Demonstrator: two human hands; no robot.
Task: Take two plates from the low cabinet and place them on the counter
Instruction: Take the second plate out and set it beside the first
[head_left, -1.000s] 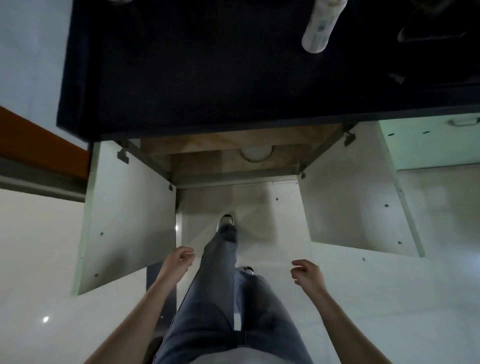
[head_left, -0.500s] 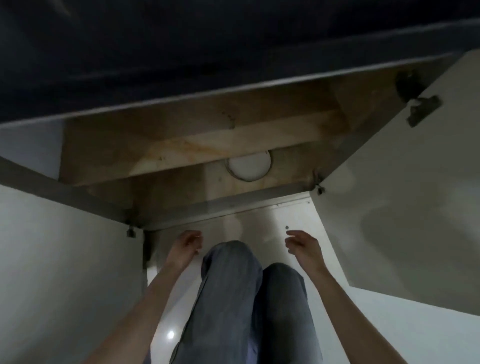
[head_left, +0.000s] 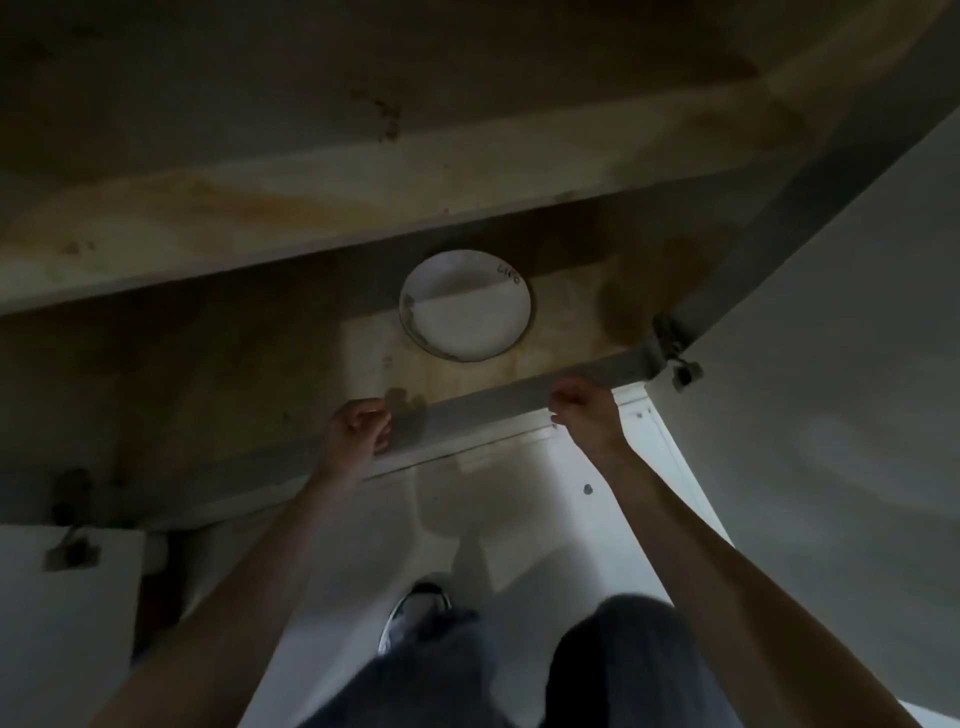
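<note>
A white round plate (head_left: 466, 306) with a dark rim lies on the wooden floor of the open low cabinet (head_left: 260, 374), toward the back. It may be a stack; I cannot tell how many. My left hand (head_left: 359, 427) hovers at the cabinet's front edge, below and left of the plate, fingers curled and holding nothing. Just below and right of the plate, my right hand (head_left: 586, 413) is at the same edge, its fingers loosely curled and empty. Neither hand touches the plate.
A wooden shelf (head_left: 363, 192) spans the cabinet above the plate. The right door (head_left: 831, 364) stands open with its hinge (head_left: 672, 348) near my right hand; the left door (head_left: 62, 623) is open too. My knees and a shoe (head_left: 415, 613) are on the white floor.
I have dropped down and moved closer to the cabinet. Both hands have reached forward from beside my knees to the cabinet's front edge, and the plate is now fully visible.
</note>
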